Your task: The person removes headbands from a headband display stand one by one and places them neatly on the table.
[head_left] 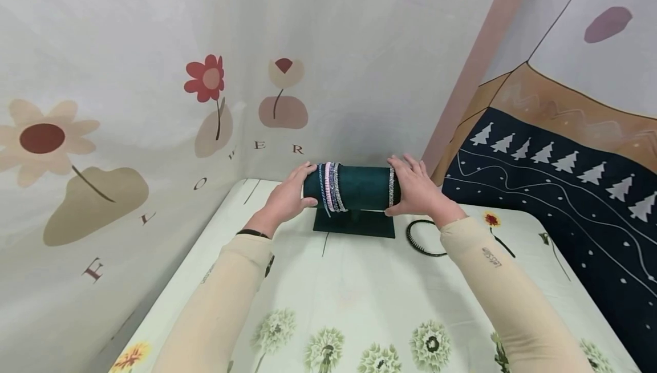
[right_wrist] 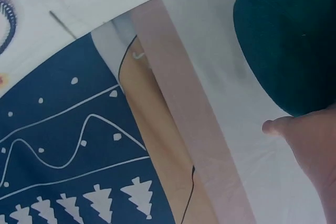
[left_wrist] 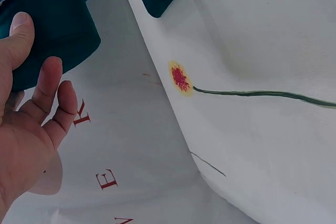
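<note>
A dark green velvet headband display stand (head_left: 365,185), a padded roll over a flat base (head_left: 354,224), is between my two hands. Several thin headbands (head_left: 332,187) in blue, pink, purple and silver circle the roll's left part. One glittery headband (head_left: 391,186) sits near its right end. My left hand (head_left: 286,196) grips the left end, thumb in front and fingers over the top; in the left wrist view its thumb lies against the velvet (left_wrist: 58,30). My right hand (head_left: 414,187) holds the other end likewise, its thumb low in front. Fingers behind the roll are partly hidden.
A black toothed headband (head_left: 410,236) lies on the flower-printed tablecloth (head_left: 349,282), right of the base. Printed curtain cloth (head_left: 359,76) rises close behind the stand. Dark blue tree-patterned fabric (head_left: 554,202) hangs beyond the right edge.
</note>
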Available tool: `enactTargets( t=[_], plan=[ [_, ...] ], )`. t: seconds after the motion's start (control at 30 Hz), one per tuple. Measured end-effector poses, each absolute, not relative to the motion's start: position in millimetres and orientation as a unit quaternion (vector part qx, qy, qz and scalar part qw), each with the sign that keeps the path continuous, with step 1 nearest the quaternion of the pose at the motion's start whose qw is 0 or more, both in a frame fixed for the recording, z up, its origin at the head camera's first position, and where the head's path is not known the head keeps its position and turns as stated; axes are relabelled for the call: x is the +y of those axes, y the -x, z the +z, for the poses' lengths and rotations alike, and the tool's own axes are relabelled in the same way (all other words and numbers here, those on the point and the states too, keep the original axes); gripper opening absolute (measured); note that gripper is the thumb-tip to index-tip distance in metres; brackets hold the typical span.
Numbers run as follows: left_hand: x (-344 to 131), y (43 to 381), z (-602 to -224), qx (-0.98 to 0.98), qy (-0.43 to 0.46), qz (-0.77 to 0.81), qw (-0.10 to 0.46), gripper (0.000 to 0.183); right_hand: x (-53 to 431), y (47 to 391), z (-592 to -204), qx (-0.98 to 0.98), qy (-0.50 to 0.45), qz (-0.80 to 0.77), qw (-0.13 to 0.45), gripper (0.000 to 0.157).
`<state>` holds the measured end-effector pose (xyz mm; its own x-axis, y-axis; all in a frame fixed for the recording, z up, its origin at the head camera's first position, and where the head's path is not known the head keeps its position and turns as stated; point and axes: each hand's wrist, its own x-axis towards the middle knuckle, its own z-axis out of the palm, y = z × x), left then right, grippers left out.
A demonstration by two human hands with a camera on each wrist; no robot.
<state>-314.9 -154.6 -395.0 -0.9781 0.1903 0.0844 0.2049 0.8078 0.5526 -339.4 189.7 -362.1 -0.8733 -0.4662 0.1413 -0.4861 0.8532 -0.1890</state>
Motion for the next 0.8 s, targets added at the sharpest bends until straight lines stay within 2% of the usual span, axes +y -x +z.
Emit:
enactTargets(
  t=[0.33, 0.8],
  plan=[
    [-153, 313, -393, -0.95, 0.1, -0.296, 0.011, 0.091, 190, 340, -357, -0.966, -0.24, 0.094, 0.036, 0.129],
    [-153, 312, -391, -0.951, 0.097, -0.295, 0.003, 0.092, 225, 343, -367, -0.967, -0.203, 0.15, 0.028, 0.132]
  ],
)
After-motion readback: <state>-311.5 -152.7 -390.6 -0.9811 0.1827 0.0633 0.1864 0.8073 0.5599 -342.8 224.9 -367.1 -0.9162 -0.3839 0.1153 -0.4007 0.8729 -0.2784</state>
